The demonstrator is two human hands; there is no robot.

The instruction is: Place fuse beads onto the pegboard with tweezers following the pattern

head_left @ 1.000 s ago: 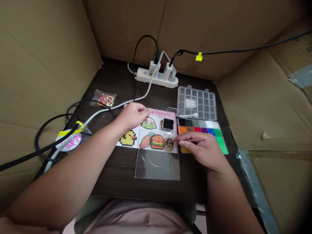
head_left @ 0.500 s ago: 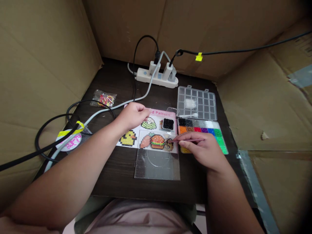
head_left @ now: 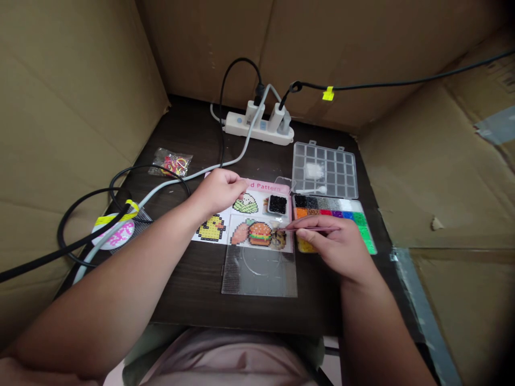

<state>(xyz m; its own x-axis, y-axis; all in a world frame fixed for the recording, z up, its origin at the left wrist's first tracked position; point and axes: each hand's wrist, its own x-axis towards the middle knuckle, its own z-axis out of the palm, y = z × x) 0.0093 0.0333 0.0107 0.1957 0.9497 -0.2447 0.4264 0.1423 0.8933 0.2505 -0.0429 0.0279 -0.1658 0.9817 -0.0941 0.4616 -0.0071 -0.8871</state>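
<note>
Pink tweezers (head_left: pixel 290 229) are pinched in my right hand (head_left: pixel 332 241), their tips over the right end of the clear pegboard (head_left: pixel 259 280). The pegboard overlaps a printed bead pattern sheet (head_left: pixel 215 244), whose carrot, burger and another figure show through it. My left hand (head_left: pixel 220 190) rests closed on the upper left of the sheet; whatever its fingers hold, if anything, is hidden. A small tray of black beads (head_left: pixel 277 205) sits on the sheet just beyond the tweezers. Under and beside my right hand lies a divided box of coloured beads (head_left: pixel 368 238).
The box's clear lid (head_left: pixel 344 171) lies open behind, with a white spoon (head_left: pixel 314 190) in it. A power strip (head_left: pixel 237 126) with cables stands at the back. Left are a bag of coloured pieces (head_left: pixel 173 162) and a pink-white disc (head_left: pixel 116 231). Cardboard walls (head_left: pixel 257 32) surround the table.
The tweezers' tips have shifted slightly away from me, toward the tray of black beads, and my right hand has tilted with them. My left hand stays in place.
</note>
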